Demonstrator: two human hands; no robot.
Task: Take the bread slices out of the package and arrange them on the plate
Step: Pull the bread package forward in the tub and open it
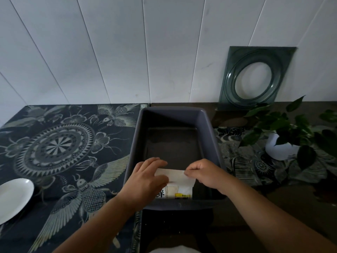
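A white bread package (175, 187) with printed labels stands at the near end of a deep grey bin (134, 143). My left hand (147, 178) grips the package's upper left edge, fingers curled over it. My right hand (204, 172) pinches the top flap at its right end. Both hands are inside the bin. No bread slice shows outside the package. A white plate (12, 198), nothing on it, lies at the far left edge of the view, on the patterned tabletop.
The dark patterned tabletop (63, 147) spreads left of the bin. A potted green plant in a white pot (279, 145) stands to the right. A green square frame with a round hole (255, 77) leans against the white panelled wall.
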